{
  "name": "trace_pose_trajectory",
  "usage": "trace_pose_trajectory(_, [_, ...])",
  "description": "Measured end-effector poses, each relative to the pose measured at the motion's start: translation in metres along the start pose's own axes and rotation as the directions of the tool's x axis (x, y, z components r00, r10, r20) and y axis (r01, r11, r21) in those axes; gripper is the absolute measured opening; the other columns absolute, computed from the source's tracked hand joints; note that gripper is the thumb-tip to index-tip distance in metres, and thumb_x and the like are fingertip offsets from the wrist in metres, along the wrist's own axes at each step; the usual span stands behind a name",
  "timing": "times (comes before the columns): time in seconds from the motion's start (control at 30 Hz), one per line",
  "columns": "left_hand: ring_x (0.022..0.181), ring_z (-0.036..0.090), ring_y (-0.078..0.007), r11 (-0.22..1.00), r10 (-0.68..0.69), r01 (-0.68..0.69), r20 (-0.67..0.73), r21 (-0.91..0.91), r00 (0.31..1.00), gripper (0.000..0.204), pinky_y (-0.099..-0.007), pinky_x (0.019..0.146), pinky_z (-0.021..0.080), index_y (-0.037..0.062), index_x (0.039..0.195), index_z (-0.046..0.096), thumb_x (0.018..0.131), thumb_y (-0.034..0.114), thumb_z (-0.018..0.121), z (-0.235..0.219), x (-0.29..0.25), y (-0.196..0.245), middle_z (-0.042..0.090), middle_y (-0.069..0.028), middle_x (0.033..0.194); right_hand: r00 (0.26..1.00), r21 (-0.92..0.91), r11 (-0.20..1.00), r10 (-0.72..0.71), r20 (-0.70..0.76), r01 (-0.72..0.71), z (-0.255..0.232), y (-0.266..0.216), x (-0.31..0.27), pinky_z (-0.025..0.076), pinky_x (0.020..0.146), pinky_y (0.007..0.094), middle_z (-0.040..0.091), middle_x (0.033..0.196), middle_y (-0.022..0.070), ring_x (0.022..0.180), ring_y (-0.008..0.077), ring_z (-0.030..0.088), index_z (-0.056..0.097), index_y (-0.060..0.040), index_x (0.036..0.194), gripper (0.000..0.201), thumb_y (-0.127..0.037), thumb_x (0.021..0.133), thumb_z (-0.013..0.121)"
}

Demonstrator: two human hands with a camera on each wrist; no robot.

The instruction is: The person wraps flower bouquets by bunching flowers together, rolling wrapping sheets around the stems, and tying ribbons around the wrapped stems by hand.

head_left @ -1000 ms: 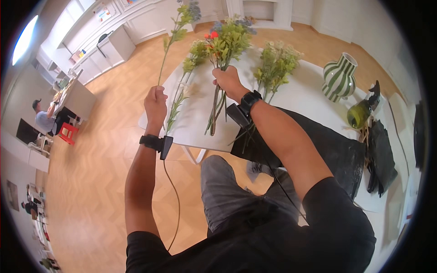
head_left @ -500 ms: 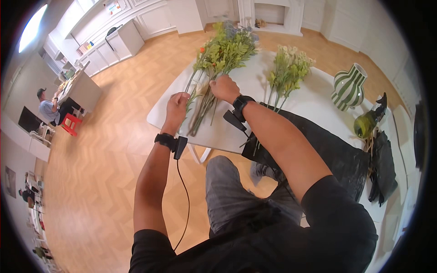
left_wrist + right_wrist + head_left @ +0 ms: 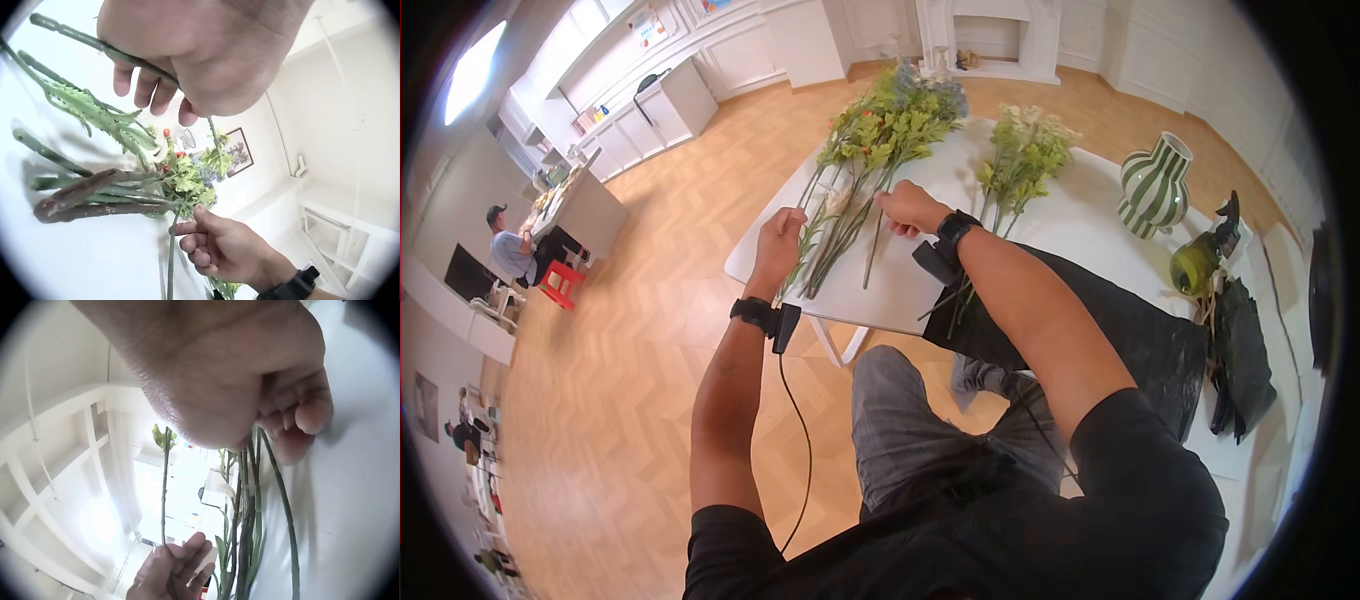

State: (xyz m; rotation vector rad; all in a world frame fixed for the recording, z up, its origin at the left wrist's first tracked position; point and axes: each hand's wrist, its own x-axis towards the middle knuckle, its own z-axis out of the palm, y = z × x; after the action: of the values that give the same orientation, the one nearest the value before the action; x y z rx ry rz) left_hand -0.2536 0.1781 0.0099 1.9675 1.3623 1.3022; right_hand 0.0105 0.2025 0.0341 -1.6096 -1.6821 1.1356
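Observation:
A bunch of leafy flowers (image 3: 890, 130) with red and blue blooms lies over the far left of the table, its stems (image 3: 832, 262) fanned toward the near edge. At the left of the bunch, my left hand (image 3: 778, 245) holds a single flower stem (image 3: 164, 506), which crosses the palm in the left wrist view. My right hand (image 3: 913, 210) is just right of the bunch. Its thumb and forefinger pinch one green stem (image 3: 170, 256) at the bunch's edge, the other fingers curled in. Brown and green stems (image 3: 81, 203) lie between the hands.
A second bunch with small white flowers (image 3: 1030, 150) lies to the right on the white table (image 3: 1080, 220). Black sheeting (image 3: 1100, 320) covers the near right. Beyond it stand a green-striped vase (image 3: 1155, 185) and a green glass vessel (image 3: 1192, 268). A seated person (image 3: 512, 248) is far left.
The bunch, earlier held up by my right hand, has come down onto the table and spread. My left hand has lowered its tall stem beside it. My right hand has shifted slightly right.

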Motion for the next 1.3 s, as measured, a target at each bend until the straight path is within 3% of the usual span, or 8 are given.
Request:
trace_pose_trajectory(0.4, [0.067, 0.063, -0.0216, 0.999, -0.017, 0.012, -0.170, -0.034, 0.985, 0.025, -0.0330, 0.065, 0.049, -0.0011, 0.097, 0.064, 0.097, 0.022, 0.054, 0.020, -0.012, 0.076, 0.065, -0.0112, 0.076, 0.967, 0.277, 0.943, -0.223, 0.121, 0.183, -0.047, -0.028, -0.055, 0.049, 0.043, 0.0304, 0.064, 0.072, 0.0127, 0.054, 0.0181, 0.061, 0.063, 0.0081, 0.085, 0.029, -0.019, 0.092, 0.056])
trace_pose_trajectory(0.53, [0.060, 0.056, -0.0093, 0.994, 0.005, -0.009, -0.031, -0.109, 1.000, 0.024, -0.0260, 0.053, 0.044, -0.0010, 0.096, 0.063, 0.099, 0.021, 0.054, 0.061, -0.034, 0.161, 0.059, -0.0039, 0.068, 0.942, 0.442, 0.841, -0.335, -0.026, 0.312, -0.059, -0.051, -0.097, 0.045, 0.040, 0.0287, 0.061, 0.066, 0.0107, 0.050, 0.0161, 0.059, 0.061, 0.0051, 0.079, 0.028, -0.020, 0.092, 0.057])
trace_pose_trajectory(0.6, [0.062, 0.060, -0.0306, 0.975, 0.220, -0.220, -0.035, 0.008, 0.975, 0.018, -0.0388, 0.060, 0.047, 0.0002, 0.099, 0.061, 0.094, 0.018, 0.059, 0.086, -0.037, 0.175, 0.061, -0.0182, 0.073, 0.934, 0.461, 0.817, -0.345, -0.090, 0.346, -0.066, -0.048, -0.111, 0.044, 0.038, 0.0289, 0.059, 0.061, 0.0108, 0.048, 0.0161, 0.058, 0.059, 0.0052, 0.075, 0.030, -0.020, 0.091, 0.058])
trace_pose_trajectory(0.67, [0.063, 0.060, -0.0331, 0.973, 0.228, -0.227, 0.013, -0.038, 0.974, 0.019, -0.0405, 0.060, 0.046, 0.0004, 0.097, 0.062, 0.095, 0.019, 0.058, 0.104, -0.040, 0.189, 0.061, -0.0195, 0.074, 0.911, 0.376, 0.831, -0.358, -0.204, 0.411, -0.084, -0.034, -0.119, 0.044, 0.038, 0.0283, 0.059, 0.061, 0.0102, 0.048, 0.0147, 0.058, 0.059, 0.0046, 0.076, 0.027, -0.018, 0.090, 0.058])
trace_pose_trajectory(0.8, [0.069, 0.062, -0.0371, 0.972, 0.199, -0.170, 0.184, -0.160, 0.963, 0.024, -0.0447, 0.062, 0.045, 0.0006, 0.090, 0.063, 0.095, 0.023, 0.056, 0.127, -0.047, 0.187, 0.060, -0.0227, 0.075, 0.928, 0.367, 0.881, -0.177, -0.327, 0.297, -0.117, 0.004, -0.149, 0.047, 0.038, 0.0295, 0.060, 0.066, 0.0118, 0.048, 0.0165, 0.059, 0.057, 0.0049, 0.078, 0.023, -0.015, 0.090, 0.056])
trace_pose_trajectory(0.87, [0.061, 0.060, -0.0193, 0.989, 0.134, -0.143, 0.249, 0.021, 0.959, 0.022, -0.0331, 0.059, 0.047, 0.0009, 0.092, 0.067, 0.095, 0.021, 0.058, 0.122, -0.056, 0.168, 0.062, -0.0118, 0.072, 0.924, 0.383, 0.882, -0.131, -0.359, 0.274, -0.122, 0.024, -0.153, 0.047, 0.039, 0.0292, 0.058, 0.067, 0.0105, 0.050, 0.0163, 0.059, 0.057, 0.0042, 0.078, 0.023, -0.015, 0.090, 0.057])
trace_pose_trajectory(0.93, [0.075, 0.064, -0.0385, 0.951, 0.220, -0.276, 0.324, 0.140, 0.920, 0.022, -0.0470, 0.066, 0.049, 0.0036, 0.085, 0.066, 0.091, 0.025, 0.061, 0.116, -0.079, 0.154, 0.063, -0.0176, 0.078, 0.920, 0.408, 0.877, -0.088, -0.383, 0.254, -0.124, 0.039, -0.153, 0.047, 0.040, 0.0290, 0.057, 0.068, 0.0091, 0.051, 0.0162, 0.058, 0.056, 0.0036, 0.078, 0.022, -0.015, 0.090, 0.057])
trace_pose_trajectory(1.3, [0.070, 0.063, -0.0401, 0.922, 0.118, -0.223, 0.319, 0.315, 0.940, 0.015, -0.0494, 0.064, 0.051, 0.0044, 0.079, 0.060, 0.086, 0.018, 0.061, 0.108, -0.109, 0.171, 0.064, -0.0162, 0.077, 0.951, 0.428, 0.903, 0.099, -0.292, 0.038, -0.099, 0.069, -0.134, 0.053, 0.043, 0.0302, 0.057, 0.076, 0.0112, 0.056, 0.0181, 0.062, 0.055, 0.0057, 0.085, 0.022, -0.015, 0.092, 0.056])
